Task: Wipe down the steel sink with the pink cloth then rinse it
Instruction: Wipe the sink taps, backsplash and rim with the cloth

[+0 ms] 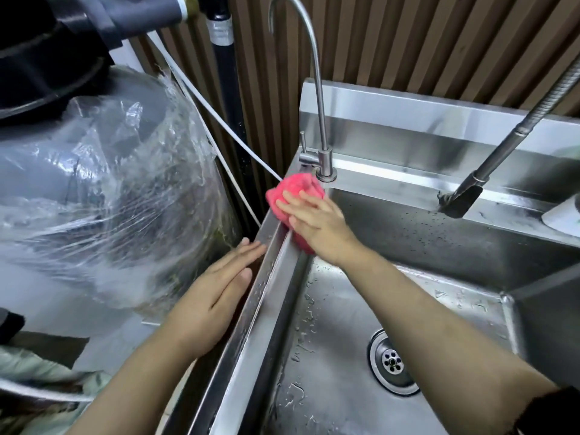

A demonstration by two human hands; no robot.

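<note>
The right hand (314,221) presses the pink cloth (293,196) flat-fingered onto the sink (329,356) rim's back-left corner, beside the small tap (324,164); the left hand (216,293) rests open against the outer edge (likely bracing); rinsing remains.

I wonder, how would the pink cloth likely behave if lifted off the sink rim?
The pink cloth is bunched under the right hand, so probably soft and floppy. Droplets on the sink suggest it may be damp, slightly heavier, perhaps dripping.
</note>
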